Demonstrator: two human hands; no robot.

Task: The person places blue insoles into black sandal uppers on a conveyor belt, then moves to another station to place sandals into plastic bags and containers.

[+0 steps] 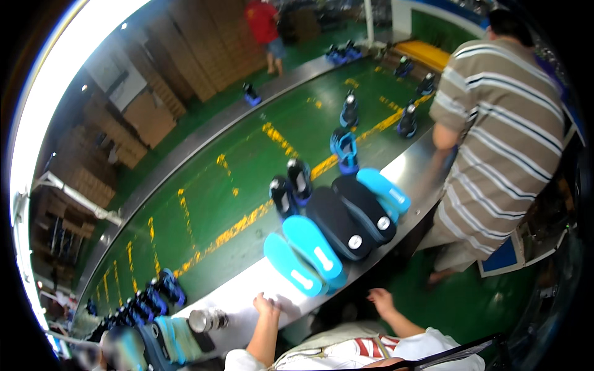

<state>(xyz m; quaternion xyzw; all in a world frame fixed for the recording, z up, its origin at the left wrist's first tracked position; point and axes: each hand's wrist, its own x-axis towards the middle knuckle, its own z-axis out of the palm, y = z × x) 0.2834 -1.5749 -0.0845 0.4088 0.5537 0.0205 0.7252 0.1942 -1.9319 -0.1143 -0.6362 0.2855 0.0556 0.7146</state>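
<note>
Green conveyor belt [247, 167] runs from 8 o'clock up to 1 o'clock, yellow markings along it, a bare metal ledge [247, 295] on my side of it

Co-worker in a striped shirt [495, 142] stands at 2 o'clock, against the same ledge, back towards me

Stacks of brown cartons [204, 43] beyond the belt, 11 to 12 o'clock; another person in red [265, 25] at 12

Insoles lie in a fanned row at centre, overhanging belt edge and ledge: two turquoise insoles [306, 255] nearest me, two black insoles [349, 219] overlapping next, one more turquoise insole [383, 188] at the far end towards 2 o'clock

Pair of black shoes [292, 185] on the belt just behind the black insoles; a blue shoe [344, 149] further up; more shoes scattered towards 1 o'clock and bunched at 8 o'clock

Metal cylinder [207, 320] lies on the ledge at 7 o'clock

My left hand [267, 305] at 6 o'clock, resting on the ledge, fingers curled loosely, holding nothing; turquoise insoles near, at its 1 o'clock, not touching

My right hand [382, 301] just off the ledge over the floor, half open, empty
</note>
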